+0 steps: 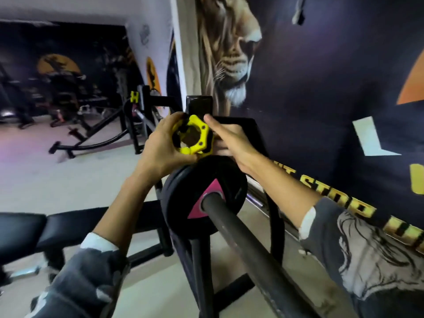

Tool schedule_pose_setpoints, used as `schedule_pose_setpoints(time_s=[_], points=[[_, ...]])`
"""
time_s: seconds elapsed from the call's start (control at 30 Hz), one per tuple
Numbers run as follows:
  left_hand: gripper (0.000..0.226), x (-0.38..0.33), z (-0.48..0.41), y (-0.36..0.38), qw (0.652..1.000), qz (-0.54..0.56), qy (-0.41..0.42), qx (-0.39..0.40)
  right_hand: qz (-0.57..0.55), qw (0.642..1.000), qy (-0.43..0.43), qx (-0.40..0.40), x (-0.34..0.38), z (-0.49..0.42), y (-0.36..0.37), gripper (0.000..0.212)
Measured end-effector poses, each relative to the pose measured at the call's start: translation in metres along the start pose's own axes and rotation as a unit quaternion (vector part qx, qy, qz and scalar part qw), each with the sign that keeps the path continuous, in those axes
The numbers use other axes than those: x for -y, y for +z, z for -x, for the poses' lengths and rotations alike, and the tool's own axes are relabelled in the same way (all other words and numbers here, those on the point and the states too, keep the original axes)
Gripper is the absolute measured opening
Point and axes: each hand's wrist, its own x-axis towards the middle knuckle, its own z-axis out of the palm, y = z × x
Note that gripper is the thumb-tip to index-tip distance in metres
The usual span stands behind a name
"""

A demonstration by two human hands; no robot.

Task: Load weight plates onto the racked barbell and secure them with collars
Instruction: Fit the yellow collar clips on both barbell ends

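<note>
Yellow plastic is showing between both hands: the collar is being held in the air, just above the weight plate and not on the bar. The left hand is curling its fingers and thumb round the collar's left side, gripping it. The right hand is reaching in with fingers straight and close together, seemingly touching the collar's right edge, though blur is making contact hard to judge. The black plate with its pink triangle is sitting on the barbell, whose bare end is pointing toward the camera. A black bench is standing to the left, and a lion picture is covering the wall behind.
</note>
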Motion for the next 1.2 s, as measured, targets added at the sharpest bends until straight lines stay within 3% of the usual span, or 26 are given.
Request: schedule_pose_setpoints(time_s=[0.1, 0.2, 0.23, 0.3, 0.37, 0.43, 0.57, 0.7, 0.8, 0.9, 1.07, 1.2], points=[[0.096, -0.036, 0.022, 0.014, 0.997, -0.07, 0.014, -0.003, -0.04, 0.999, -0.002, 0.023, 0.007, 0.024, -0.02, 0.013], [0.108, -0.069, 0.051, 0.021, 0.999, 0.042, -0.024, 0.017, -0.045, 0.998, -0.011, 0.039, 0.009, 0.053, -0.045, 0.008], [0.1, -0.082, 0.063, 0.023, 0.994, 0.093, -0.051, -0.003, -0.058, 0.997, -0.008, 0.053, 0.01, 0.065, -0.052, 0.006], [0.058, -0.111, 0.091, 0.023, 0.971, 0.192, -0.133, -0.04, -0.075, 0.993, -0.001, 0.086, 0.011, 0.093, -0.064, 0.004], [0.024, -0.135, 0.113, 0.02, 0.944, 0.259, -0.204, -0.015, -0.074, 0.991, -0.007, 0.113, 0.01, 0.121, -0.075, 0.008], [0.017, -0.158, 0.138, 0.014, 0.927, 0.283, -0.247, 0.016, -0.071, 0.989, -0.015, 0.132, 0.01, 0.155, -0.087, 0.013], [0.032, -0.209, 0.19, 0.011, 0.917, 0.311, -0.246, 0.051, -0.102, 0.984, -0.019, 0.148, 0.004, 0.225, -0.115, 0.02], [0.028, -0.247, 0.241, 0.023, 0.924, 0.308, -0.222, 0.038, -0.097, 0.984, -0.02, 0.149, -0.001, 0.285, -0.138, 0.038], [0.027, -0.267, 0.277, 0.033, 0.918, 0.322, -0.231, 0.026, -0.099, 0.982, -0.02, 0.159, -0.009, 0.323, -0.147, 0.036], [0.043, -0.272, 0.301, 0.047, 0.912, 0.332, -0.241, 0.027, -0.111, 0.98, -0.016, 0.165, -0.028, 0.346, -0.152, 0.035], [0.058, -0.26, 0.327, 0.069, 0.919, 0.295, -0.261, -0.021, -0.131, 0.984, 0.008, 0.12, -0.068, 0.358, -0.146, 0.06], [0.071, -0.249, 0.341, 0.079, 0.923, 0.268, -0.266, -0.077, -0.127, 0.986, 0.005, 0.108, -0.083, 0.36, -0.135, 0.048]])
